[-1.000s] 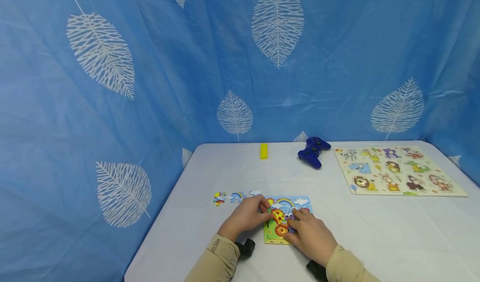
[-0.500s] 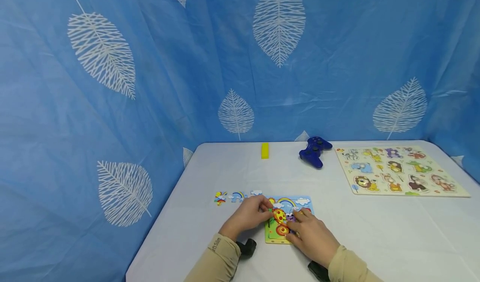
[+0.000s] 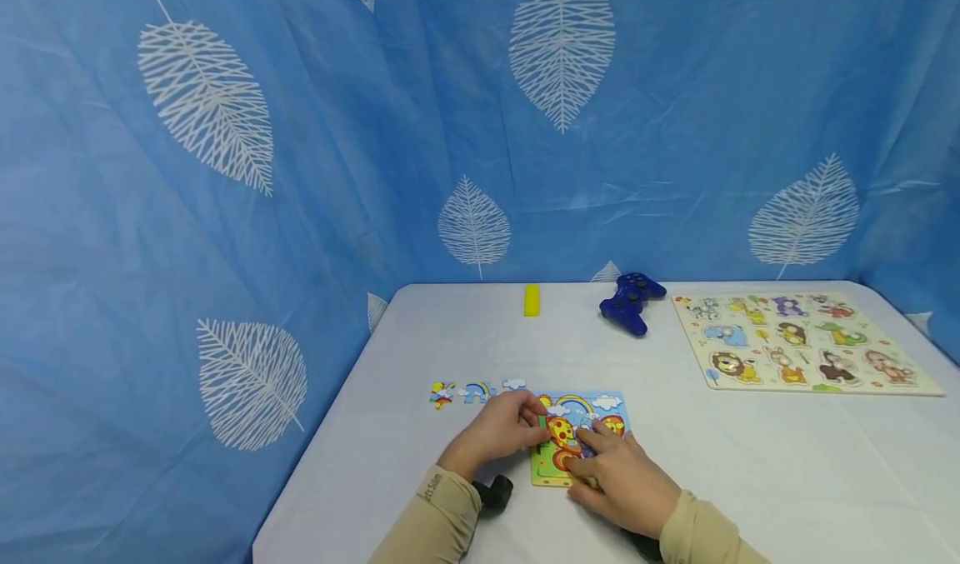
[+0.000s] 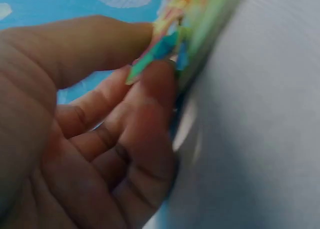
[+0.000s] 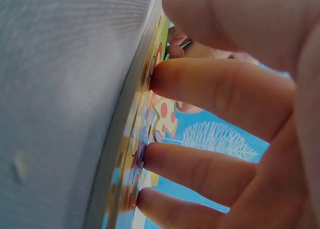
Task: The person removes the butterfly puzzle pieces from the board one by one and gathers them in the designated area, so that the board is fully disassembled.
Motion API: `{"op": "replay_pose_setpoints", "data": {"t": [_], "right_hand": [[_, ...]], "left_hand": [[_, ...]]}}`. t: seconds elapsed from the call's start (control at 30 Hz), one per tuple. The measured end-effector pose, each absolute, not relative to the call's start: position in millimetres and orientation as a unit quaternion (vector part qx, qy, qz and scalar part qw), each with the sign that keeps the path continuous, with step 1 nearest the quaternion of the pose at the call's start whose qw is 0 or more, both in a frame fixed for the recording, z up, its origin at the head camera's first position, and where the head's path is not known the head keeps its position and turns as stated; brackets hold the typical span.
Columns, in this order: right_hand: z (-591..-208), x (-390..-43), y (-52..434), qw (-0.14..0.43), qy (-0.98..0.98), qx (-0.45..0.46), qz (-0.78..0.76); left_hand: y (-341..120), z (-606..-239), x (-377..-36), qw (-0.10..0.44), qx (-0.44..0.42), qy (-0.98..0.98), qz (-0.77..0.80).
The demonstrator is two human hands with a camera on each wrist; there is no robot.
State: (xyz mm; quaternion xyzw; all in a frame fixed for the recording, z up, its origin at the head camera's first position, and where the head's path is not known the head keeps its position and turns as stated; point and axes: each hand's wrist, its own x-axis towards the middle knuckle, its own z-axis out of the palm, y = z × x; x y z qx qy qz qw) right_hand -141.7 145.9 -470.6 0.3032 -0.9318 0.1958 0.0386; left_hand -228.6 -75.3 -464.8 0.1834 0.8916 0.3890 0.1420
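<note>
The left hand pinched a puzzle piece at the left side of the puzzle board, though the left wrist view was too blurred to show which piece. The right hand pressed straight fingers flat on the board, hiding its lower half. The board lay near the surface's front edge. Loose pieces sat just left of it. A blue controller and an animal puzzle lay toward the far edge.

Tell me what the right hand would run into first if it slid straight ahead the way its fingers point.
The right hand points up-left across the small jigsaw board, so it would probably meet the left hand at the board's left edge first, though depth is uncertain.
</note>
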Motion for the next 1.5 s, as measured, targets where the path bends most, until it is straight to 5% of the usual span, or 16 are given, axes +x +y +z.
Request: {"op": "replay_pose_setpoints", "data": {"t": [1.13,1.5], "right_hand": [[-468,-139,144,0.005,-0.937,0.281,0.208],[-470,-139,143,0.016,-0.937,0.282,0.207]], "left_hand": [[-88,-465,-233,0.114,0.161,0.837,0.510],[-147,-455,-239,0.076,0.127,0.823,0.548]]}}
